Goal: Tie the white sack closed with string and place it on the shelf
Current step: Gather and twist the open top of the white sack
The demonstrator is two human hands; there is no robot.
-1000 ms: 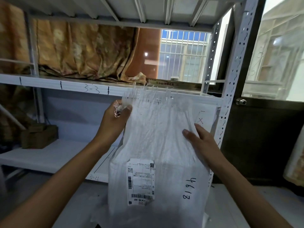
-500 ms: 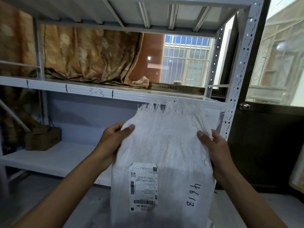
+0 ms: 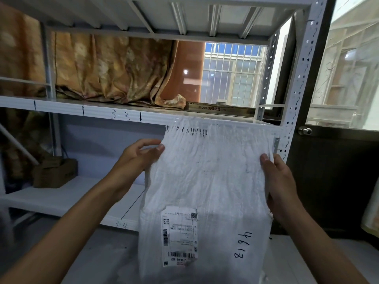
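A white woven sack stands upright in front of me, its frayed top edge spread flat and reaching the middle shelf. It carries a shipping label and the handwritten number 4618. My left hand pinches the sack's upper left edge between thumb and fingers. My right hand grips its upper right edge, thumb on the front. No string shows in view.
A white metal shelving rack stands ahead, with a perforated upright at the right. A brown curtain hangs behind the middle shelf. A cardboard box sits on the lower shelf at left. A dark door with a knob is at right.
My left hand slid down from the sack's top corner to its upper left edge. My right hand moved from the sack's front to grip the right edge, spreading the top wider.
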